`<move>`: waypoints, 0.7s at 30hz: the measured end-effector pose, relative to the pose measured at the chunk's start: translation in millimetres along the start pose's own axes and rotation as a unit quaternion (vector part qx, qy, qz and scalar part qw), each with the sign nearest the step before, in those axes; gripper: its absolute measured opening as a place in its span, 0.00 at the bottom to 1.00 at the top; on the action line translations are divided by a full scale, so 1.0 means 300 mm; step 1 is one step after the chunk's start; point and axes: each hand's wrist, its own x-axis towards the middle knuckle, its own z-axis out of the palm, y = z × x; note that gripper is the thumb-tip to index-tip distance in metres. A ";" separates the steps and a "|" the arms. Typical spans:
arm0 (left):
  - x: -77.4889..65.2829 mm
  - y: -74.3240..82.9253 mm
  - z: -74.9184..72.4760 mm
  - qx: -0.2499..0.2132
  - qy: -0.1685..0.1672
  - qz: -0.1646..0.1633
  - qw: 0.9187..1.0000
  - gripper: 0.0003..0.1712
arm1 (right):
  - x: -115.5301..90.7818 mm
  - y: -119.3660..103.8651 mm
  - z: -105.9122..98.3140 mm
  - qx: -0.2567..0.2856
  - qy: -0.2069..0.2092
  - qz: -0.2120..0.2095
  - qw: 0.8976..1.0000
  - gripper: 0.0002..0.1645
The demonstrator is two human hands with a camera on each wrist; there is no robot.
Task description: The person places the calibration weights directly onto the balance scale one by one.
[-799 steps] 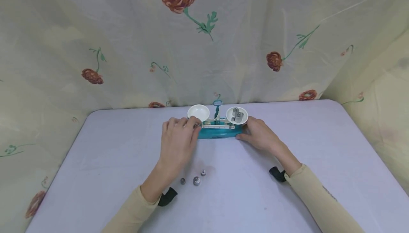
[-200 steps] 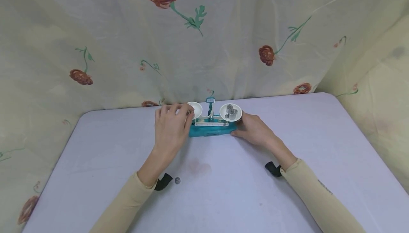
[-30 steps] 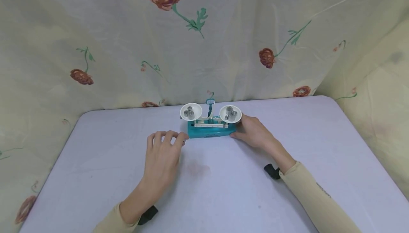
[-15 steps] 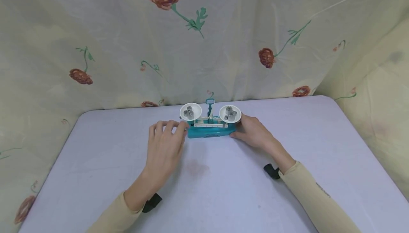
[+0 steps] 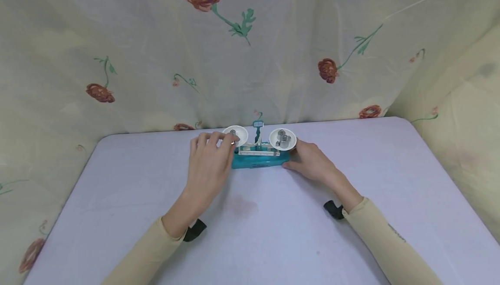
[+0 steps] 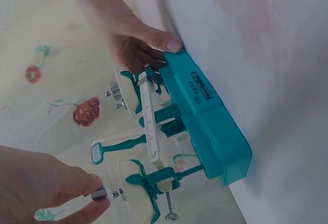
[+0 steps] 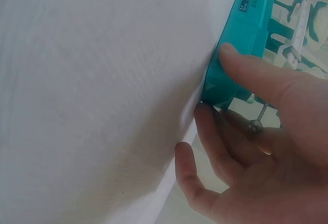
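Note:
A teal balance scale (image 5: 260, 161) stands near the table's far edge, with a white pan on each side. My left hand (image 5: 208, 163) pinches a small metal weight (image 6: 98, 193) between thumb and fingertip, right at the left pan (image 5: 243, 134). Other weights sit in that pan, partly hidden behind my fingers in the head view. Several metal weights (image 5: 283, 138) rest in the right pan (image 5: 293, 142). My right hand (image 5: 312, 161) grips the right end of the scale's base, the thumb (image 7: 236, 60) on its front and the fingers curled around the end.
The table (image 5: 273, 233) has a pale lilac cover with a faint pinkish stain in front of the scale. Behind it hangs a floral curtain (image 5: 293, 59). Black straps (image 5: 333, 210) show at both wrists.
Weights that lay on the table earlier are gone from there, and the left pan now holds weights. Over the last second my left hand rose to that pan; the right hand stayed put.

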 end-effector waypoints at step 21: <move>0.110 0.009 0.042 -0.011 -0.010 0.000 1.000 0.11 | 0.001 0.001 0.002 0.005 0.003 0.000 1.000 0.44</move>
